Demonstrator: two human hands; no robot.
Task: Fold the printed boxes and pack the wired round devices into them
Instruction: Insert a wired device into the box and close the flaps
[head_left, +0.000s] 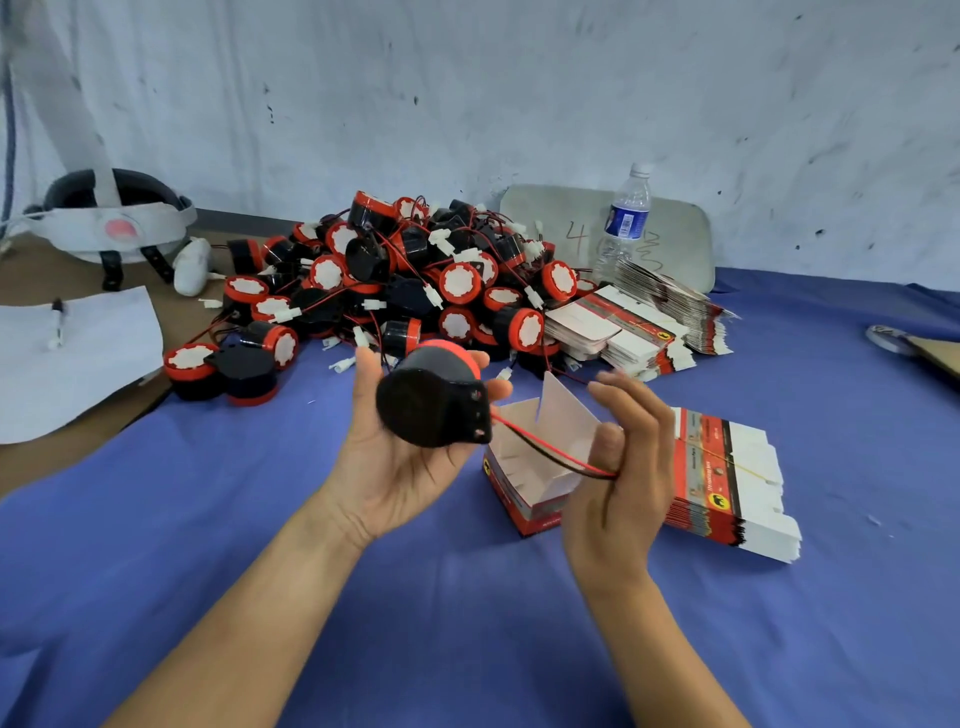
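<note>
My left hand (395, 457) grips a round black device with a red rim (434, 397), its black back turned toward me. A red and black wire (550, 449) runs from the device to my right hand (621, 467), which pinches the wire's far end. Behind the wire, between my hands, an unfolded printed box (524, 486) stands on the blue cloth with its top flaps open. A banded stack of flat printed boxes (727, 478) lies just right of my right hand. A big pile of the wired devices (405, 275) sits behind.
More flat boxes (644, 322) are fanned out at the back right beside a water bottle (626, 223) and a grey board (675, 234). At the left lie white paper (78, 364) and a head strap device (114, 223). Blue cloth (467, 623) covers the table.
</note>
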